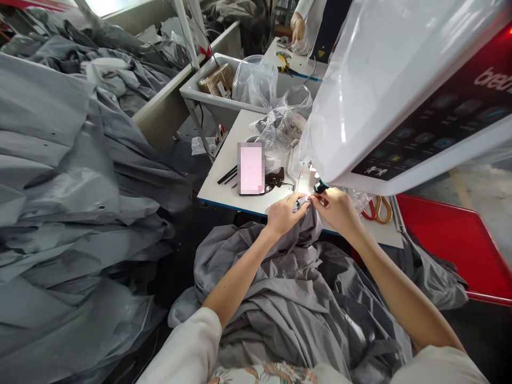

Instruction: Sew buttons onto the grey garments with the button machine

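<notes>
Both hands meet at the front of a white machine [368, 85], beneath its lit head. My left hand [283, 214] is closed on a bunched edge of grey fabric [310, 226], thumb and fingers pinching it. Close beside it, my right hand [338, 208] pinches the same edge from the right with its fingertips. Anything small between those fingertips is too small to make out. A dark, round-ended machine part [320, 186] sits just above the fingers. From the hands the fabric hangs down and spreads in folds over my lap.
On the white table [216, 189] lie a phone with a blurred screen [251, 169], dark thin tools [228, 175] and clear plastic bags [276, 128]. Scissors [376, 209] lie at right, near a red seat [452, 240]. Grey fabric heaps [60, 213] fill the left. Another person's hand [298, 29] works behind.
</notes>
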### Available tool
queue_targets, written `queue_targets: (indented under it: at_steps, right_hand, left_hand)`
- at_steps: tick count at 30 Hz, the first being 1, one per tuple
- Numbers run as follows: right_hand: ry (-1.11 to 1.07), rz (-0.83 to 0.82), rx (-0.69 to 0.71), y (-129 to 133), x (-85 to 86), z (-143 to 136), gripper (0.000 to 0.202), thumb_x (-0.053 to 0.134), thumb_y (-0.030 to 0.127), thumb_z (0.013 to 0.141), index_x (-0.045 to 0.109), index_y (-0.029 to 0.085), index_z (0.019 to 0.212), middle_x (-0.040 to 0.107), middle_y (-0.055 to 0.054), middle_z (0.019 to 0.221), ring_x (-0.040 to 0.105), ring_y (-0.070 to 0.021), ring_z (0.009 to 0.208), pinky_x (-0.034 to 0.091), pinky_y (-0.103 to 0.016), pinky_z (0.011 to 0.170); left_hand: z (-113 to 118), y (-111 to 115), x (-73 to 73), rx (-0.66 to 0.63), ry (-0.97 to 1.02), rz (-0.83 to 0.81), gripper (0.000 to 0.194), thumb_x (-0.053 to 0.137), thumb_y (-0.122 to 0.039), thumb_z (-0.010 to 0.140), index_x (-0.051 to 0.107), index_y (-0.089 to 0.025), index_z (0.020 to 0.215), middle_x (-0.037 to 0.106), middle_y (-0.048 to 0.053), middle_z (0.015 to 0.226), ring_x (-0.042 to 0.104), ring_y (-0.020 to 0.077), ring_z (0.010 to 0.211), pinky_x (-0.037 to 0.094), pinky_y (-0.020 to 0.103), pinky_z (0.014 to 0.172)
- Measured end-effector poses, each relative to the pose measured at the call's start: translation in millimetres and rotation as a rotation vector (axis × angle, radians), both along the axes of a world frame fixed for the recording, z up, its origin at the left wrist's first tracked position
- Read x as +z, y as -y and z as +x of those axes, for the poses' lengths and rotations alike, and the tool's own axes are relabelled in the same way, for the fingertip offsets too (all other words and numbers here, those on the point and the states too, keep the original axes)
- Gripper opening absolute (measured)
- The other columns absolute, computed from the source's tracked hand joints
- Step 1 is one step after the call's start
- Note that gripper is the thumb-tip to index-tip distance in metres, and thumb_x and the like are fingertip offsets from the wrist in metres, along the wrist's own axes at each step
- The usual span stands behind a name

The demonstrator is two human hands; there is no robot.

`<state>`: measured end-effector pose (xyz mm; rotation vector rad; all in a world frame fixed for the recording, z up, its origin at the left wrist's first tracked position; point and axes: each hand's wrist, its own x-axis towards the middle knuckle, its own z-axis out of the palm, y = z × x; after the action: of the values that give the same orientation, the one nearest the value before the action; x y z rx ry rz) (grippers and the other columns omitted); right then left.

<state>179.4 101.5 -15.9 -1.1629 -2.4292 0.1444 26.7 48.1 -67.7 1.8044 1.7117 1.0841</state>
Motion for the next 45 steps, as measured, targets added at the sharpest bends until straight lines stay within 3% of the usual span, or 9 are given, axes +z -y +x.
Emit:
queue_targets:
  at_steps: [7,14,21,24,28,35,40,45]
  right_hand:
    - [-0.021,-0.022,-0.046,2,-6.6,-1,0.019,0.049,0.024,0.086,0.062,0.017,0.075,0.057,-0.005,0.067,0.051,-0.0184,0.063,0.033,-0.029,0.059]
    - [-0.236,-0.098,-0.076,13,-5.7,-3,0.018,0.051,0.028,0.087,0.061,0.018,0.077,0.055,-0.003,0.07,0.05,-0.0155,0.062,0.037,-0.028,0.062]
    - [-0.459,-0.407,-0.06,7,-19.7,3,0.022,0.059,0.038,0.084,0.063,0.017,0.083,0.056,-0.001,0.074,0.049,-0.0131,0.063,0.038,-0.026,0.059]
    - [-0.539,-0.572,-0.054,0,-27.7,6,0.029,0.062,0.045,0.081,0.063,0.016,0.086,0.05,0.002,0.067,0.043,-0.0109,0.058,0.033,-0.024,0.055]
    - [-0.607,-0.663,-0.047,-3,-35.0,7,0.036,0.065,0.05,0.077,0.063,0.016,0.089,0.044,0.003,0.065,0.036,-0.0093,0.055,0.028,-0.023,0.051]
    - [-0.752,-0.616,-0.117,12,-42.0,7,0.038,0.064,0.047,0.078,0.063,0.019,0.104,0.049,0.002,0.073,0.042,-0.0112,0.059,0.036,-0.024,0.054]
    - [-0.717,-0.375,-0.265,24,-55.2,4,0.032,0.054,0.043,0.085,0.062,0.017,0.101,0.06,-0.007,0.095,0.056,-0.0181,0.082,0.046,-0.03,0.072]
    - [-0.747,-0.407,-0.29,26,-62.9,2,0.028,0.053,0.041,0.086,0.06,0.017,0.097,0.062,-0.004,0.082,0.055,-0.0159,0.068,0.045,-0.029,0.066]
  left_hand:
    - [0,0,2.5,-0.009,0.019,-0.014,0.023,0.053,-0.036,0.092,0.06,-0.027,0.112,0.068,-0.003,0.109,0.063,0.0152,0.098,0.044,0.022,0.078]
    - [0,0,4.3,-0.005,0.002,-0.05,0.024,0.053,-0.034,0.092,0.06,-0.027,0.114,0.068,-0.003,0.111,0.063,0.0158,0.099,0.044,0.023,0.078]
    - [-1,0,4.5,-0.026,0.03,-0.008,0.023,0.054,-0.032,0.092,0.06,-0.027,0.113,0.067,-0.004,0.112,0.063,0.0147,0.1,0.043,0.023,0.078]
    - [0,0,3.4,-0.026,0.012,-0.021,0.024,0.054,-0.032,0.091,0.06,-0.027,0.114,0.067,-0.003,0.112,0.062,0.0154,0.1,0.044,0.023,0.079]
    - [0,0,1.6,-0.008,-0.013,-0.048,0.026,0.055,-0.033,0.09,0.059,-0.028,0.115,0.067,-0.003,0.112,0.063,0.0162,0.099,0.044,0.024,0.079]
    - [1,0,3.0,-0.002,-0.023,-0.054,0.027,0.055,-0.035,0.09,0.059,-0.027,0.116,0.067,-0.002,0.113,0.063,0.0168,0.101,0.045,0.024,0.081]
    - [1,0,5.2,-0.006,-0.023,-0.063,0.026,0.055,-0.035,0.09,0.06,-0.027,0.114,0.067,-0.002,0.112,0.063,0.0158,0.101,0.045,0.023,0.082]
    - [3,0,6.9,0.017,-0.024,-0.05,0.026,0.057,-0.034,0.089,0.06,-0.027,0.114,0.068,-0.003,0.112,0.063,0.0154,0.1,0.046,0.023,0.082]
